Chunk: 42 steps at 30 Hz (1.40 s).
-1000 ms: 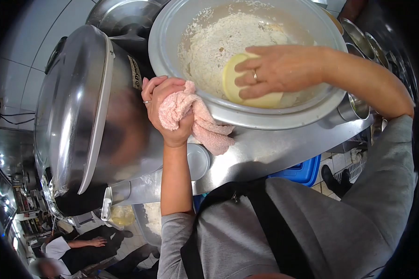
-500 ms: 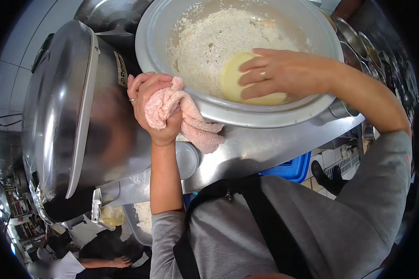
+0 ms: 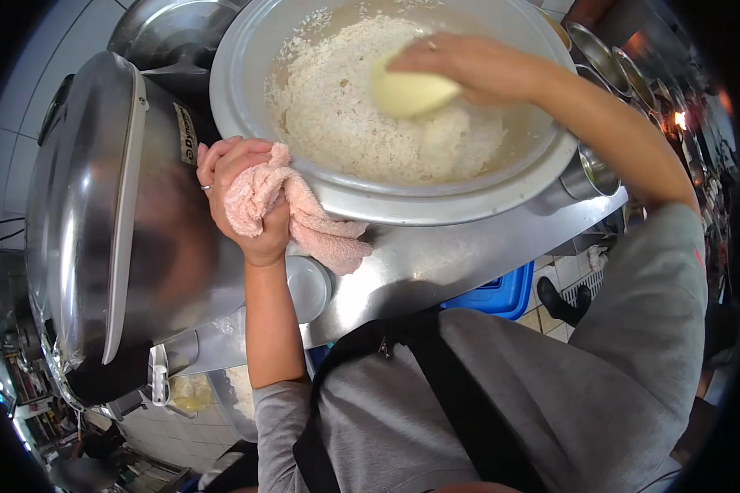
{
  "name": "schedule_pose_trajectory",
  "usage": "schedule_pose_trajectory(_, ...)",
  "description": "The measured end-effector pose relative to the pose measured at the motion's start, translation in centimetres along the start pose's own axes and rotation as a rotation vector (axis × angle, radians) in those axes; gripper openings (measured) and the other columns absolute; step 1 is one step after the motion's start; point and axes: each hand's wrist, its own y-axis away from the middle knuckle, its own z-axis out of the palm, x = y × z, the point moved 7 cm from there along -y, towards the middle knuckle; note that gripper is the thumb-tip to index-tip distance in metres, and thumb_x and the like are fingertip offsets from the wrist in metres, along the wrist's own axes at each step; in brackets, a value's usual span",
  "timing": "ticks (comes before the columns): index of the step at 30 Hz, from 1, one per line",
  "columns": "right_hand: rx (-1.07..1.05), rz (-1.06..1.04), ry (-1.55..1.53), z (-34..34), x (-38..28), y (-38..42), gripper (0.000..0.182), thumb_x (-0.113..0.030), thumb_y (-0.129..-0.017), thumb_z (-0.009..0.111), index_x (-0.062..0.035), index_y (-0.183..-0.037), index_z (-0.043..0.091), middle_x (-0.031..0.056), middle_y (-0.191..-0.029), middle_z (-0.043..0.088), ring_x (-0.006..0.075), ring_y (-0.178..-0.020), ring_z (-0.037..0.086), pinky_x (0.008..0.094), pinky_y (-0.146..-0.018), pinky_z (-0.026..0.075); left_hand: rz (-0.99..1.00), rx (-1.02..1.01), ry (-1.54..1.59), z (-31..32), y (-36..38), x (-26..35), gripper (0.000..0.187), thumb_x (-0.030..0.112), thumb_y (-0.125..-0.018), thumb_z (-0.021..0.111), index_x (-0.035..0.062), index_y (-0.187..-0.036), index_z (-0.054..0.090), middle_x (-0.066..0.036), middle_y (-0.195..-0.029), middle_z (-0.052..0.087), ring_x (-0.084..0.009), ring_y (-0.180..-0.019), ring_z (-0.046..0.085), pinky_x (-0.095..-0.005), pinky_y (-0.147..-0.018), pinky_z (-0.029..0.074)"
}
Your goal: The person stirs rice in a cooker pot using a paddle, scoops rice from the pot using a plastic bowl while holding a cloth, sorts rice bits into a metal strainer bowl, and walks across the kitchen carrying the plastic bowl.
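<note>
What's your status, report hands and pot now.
Left hand grips pink cloth at pot rim. Right hand holds pale scoop in rice. Nothing blocking.

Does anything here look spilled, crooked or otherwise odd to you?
Mostly no. Rice grains cling high on the inner wall of the big metal pot, above the rice, and the pink cloth in the left hand trails loosely onto the steel counter. Nothing looks spilled or damaged.

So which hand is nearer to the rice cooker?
Left. The left hand, gripping a pink cloth, is right beside the rice cooker; the right hand is over the bowl.
</note>
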Motion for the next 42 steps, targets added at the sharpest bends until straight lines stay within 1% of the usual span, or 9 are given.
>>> schedule_pose_trajectory(5,-0.272,0.085,-0.119,-3.1,-3.1,5.8,0.068,0.017,-0.068,0.054,-0.0143,-0.129,0.053,0.01,-0.127,0.057,0.0294,-0.118,0.053,0.0424,-0.103,0.043,0.021,0.016,0.012,0.0,-0.1,0.2,0.031,0.024,-0.062,0.063,0.0068,-0.089,0.062,-0.005,-0.092,0.066,-0.0289,-0.099,0.054,-0.0472,-0.106,0.023)
schedule_pose_trajectory(13,-0.157,0.185,-0.207,-3.0,5.7,3.1,0.052,0.008,-0.077,0.05,-0.012,-0.125,0.057,0.0122,-0.122,0.061,0.0291,-0.115,0.056,0.0362,-0.098,0.043,0.009,0.015,0.017,0.0,0.0,0.3,0.032,0.027,-0.065,0.064,0.0068,-0.09,0.062,-0.005,-0.092,0.065,-0.0286,-0.1,0.053,-0.0468,-0.106,0.023)
schedule_pose_trajectory(17,-0.363,0.435,-0.32,-1.8,5.2,3.3,0.047,0.004,-0.079,0.05,-0.011,-0.122,0.059,0.0125,-0.119,0.062,0.0283,-0.109,0.058,0.0337,-0.095,0.043,0.015,0.012,0.018,0.1,-0.1,0.2,0.032,0.028,-0.066,0.063,0.0068,-0.09,0.062,-0.006,-0.092,0.065,-0.0285,-0.1,0.053,-0.047,-0.106,0.023)
schedule_pose_trajectory(24,-0.376,0.521,-0.398,0.8,0.5,0.9,0.032,-0.016,-0.087,0.052,-0.0107,-0.116,0.063,0.0135,-0.115,0.063,0.0276,-0.103,0.059,0.0347,-0.096,0.04,0.016,0.024,0.006,0.0,0.0,0.1,0.033,0.024,-0.061,0.062,0.0075,-0.089,0.061,-0.006,-0.091,0.066,-0.0284,-0.099,0.054,-0.0465,-0.106,0.023)
schedule_pose_trajectory(26,-0.406,0.574,-0.498,1.7,-0.2,-0.1,0.035,-0.03,-0.091,0.049,-0.0109,-0.118,0.062,0.013,-0.113,0.063,0.0263,-0.102,0.059,0.0353,-0.084,0.049,0.018,0.044,0.023,0.0,0.1,-0.1,0.033,0.023,-0.06,0.062,0.0078,-0.089,0.061,-0.005,-0.091,0.066,-0.0286,-0.098,0.054,-0.0462,-0.106,0.023)
schedule_pose_trajectory(32,-0.404,0.683,-0.837,2.8,-1.3,-1.5,0.044,-0.04,-0.094,0.045,-0.0107,-0.125,0.056,0.0086,-0.108,0.061,0.022,-0.096,0.061,0.0337,-0.054,0.055,0.019,0.078,0.01,0.0,0.0,-0.1,0.033,0.019,-0.058,0.06,0.0073,-0.089,0.063,-0.005,-0.092,0.065,-0.028,-0.099,0.054,-0.0454,-0.106,0.024)
schedule_pose_trajectory(36,-0.401,0.605,-0.86,2.0,-1.6,-1.3,0.047,-0.042,-0.094,0.044,-0.0091,-0.126,0.055,0.0086,-0.11,0.061,0.0219,-0.097,0.061,0.0357,-0.06,0.057,-0.023,0.09,-0.017,-0.3,0.1,0.3,0.032,0.014,-0.061,0.061,0.0059,-0.092,0.065,-0.006,-0.095,0.066,-0.0297,-0.104,0.054,-0.0457,-0.104,0.028)
schedule_pose_trajectory(38,-0.257,0.749,-1.081,1.1,-0.5,0.0,0.05,-0.042,-0.094,0.049,-0.0052,-0.127,0.053,0.0088,-0.113,0.061,0.0207,-0.1,0.061,0.0338,-0.068,0.057,-0.227,0.163,0.111,-0.8,0.5,0.3,0.031,0.01,-0.063,0.066,0.005,-0.094,0.065,-0.007,-0.098,0.066,-0.0312,-0.108,0.053,-0.0436,-0.099,0.036)
schedule_pose_trajectory(42,-0.06,0.869,-1.267,0.8,2.7,1.5,0.049,-0.039,-0.093,0.054,-0.0026,-0.126,0.053,0.0091,-0.115,0.061,0.0192,-0.103,0.061,0.0312,-0.079,0.054,0.033,0.091,-0.099,-2.9,2.1,7.4,0.032,0.014,-0.066,0.075,0.0028,-0.095,0.067,-0.01,-0.099,0.067,-0.0336,-0.104,0.056,-0.0415,-0.089,0.045)
